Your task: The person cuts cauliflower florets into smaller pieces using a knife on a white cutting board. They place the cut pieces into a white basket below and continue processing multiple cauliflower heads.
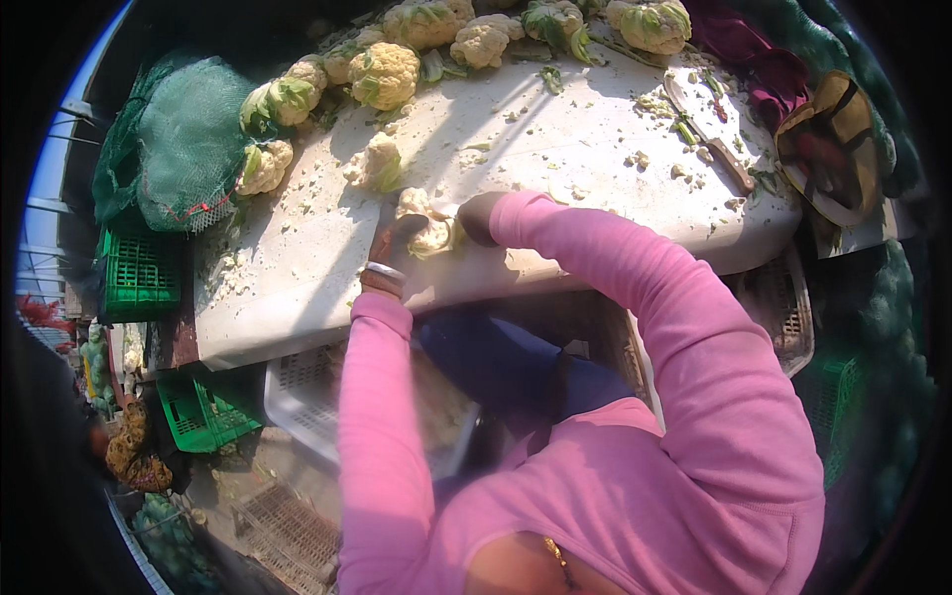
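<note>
My left hand (401, 232) grips a trimmed cauliflower head (430, 242) just above the front edge of the white-covered table (506, 141). On the cauliflower's right side is my right hand (480, 219), with its fingers curled. A pale, flat sliver shows between that hand and the florets; whether it is a blade or part of the cauliflower I cannot tell. Beyond my left hand, another cauliflower piece (378, 162) with a green leaf lies on the table. A wooden-handled knife (725, 160) rests at the table's right, among scraps.
Several cauliflowers (384, 76) line the far edge. A green mesh sack (195, 137) bulges at the left, above a green crate (141, 275). Below the table stand a white crate (297, 398) and another green crate (208, 416). A tan bag (855, 160) sits at the far right.
</note>
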